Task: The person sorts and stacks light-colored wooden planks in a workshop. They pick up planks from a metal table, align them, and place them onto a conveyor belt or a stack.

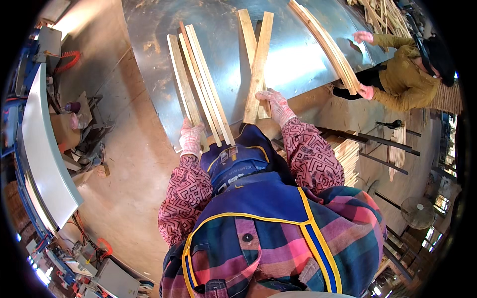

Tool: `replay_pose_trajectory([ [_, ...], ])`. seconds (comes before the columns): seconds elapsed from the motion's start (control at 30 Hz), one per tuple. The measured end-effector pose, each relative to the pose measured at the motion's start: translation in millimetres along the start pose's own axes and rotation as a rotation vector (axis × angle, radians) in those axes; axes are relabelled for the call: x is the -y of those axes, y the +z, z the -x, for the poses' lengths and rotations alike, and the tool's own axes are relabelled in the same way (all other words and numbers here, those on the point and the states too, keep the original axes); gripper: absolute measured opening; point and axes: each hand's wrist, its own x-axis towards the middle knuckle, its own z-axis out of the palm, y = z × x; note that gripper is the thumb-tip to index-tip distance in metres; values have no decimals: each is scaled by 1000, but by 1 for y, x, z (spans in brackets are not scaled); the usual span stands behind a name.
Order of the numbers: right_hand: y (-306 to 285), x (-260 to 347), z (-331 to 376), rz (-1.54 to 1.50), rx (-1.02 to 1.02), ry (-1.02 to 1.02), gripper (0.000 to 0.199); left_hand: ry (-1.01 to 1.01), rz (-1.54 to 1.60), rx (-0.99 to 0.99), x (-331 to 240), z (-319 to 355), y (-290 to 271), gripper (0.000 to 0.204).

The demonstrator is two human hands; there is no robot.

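Note:
My left hand (pixel 191 137), in a pale pink glove, is closed around the near end of a wooden slat (pixel 183 79) at the left of the metal-topped table (pixel 154 74). Just right of it lie several thin wooden strips (pixel 206 87), side by side, their near ends over the table edge by my apron. Two flat slats cross in the middle: one (pixel 259 64) on top, leaning right, the other (pixel 246 30) beneath. My right hand (pixel 276 105), gloved too, grips the near part of the crossed slats; its fingertips lie on the upper one.
At the right a co-worker (pixel 410 74) in gloves stands by a bundle of long strips (pixel 323 42), one hand at its near end. More wood (pixel 382 20) is heaped behind. Dark metal bars (pixel 367 139), stacked strips (pixel 345 156) and a fan (pixel 417 212) stand right; a white-panelled machine (pixel 47 149) left.

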Motion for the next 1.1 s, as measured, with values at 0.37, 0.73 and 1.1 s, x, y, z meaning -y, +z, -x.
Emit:
replay_pose_trajectory([
  [0.37,-47,8,-4,721,-495,-290,44,-63,-55,-18,-10,8,-4,74],
  [0.73,108,9,20,1303,38,-271,36,-44,262,60,-2,-4,15,68],
  [1.1,71,34,-4,1284,-554,1,64,-134,713,108,45,-29,-9,76],
])
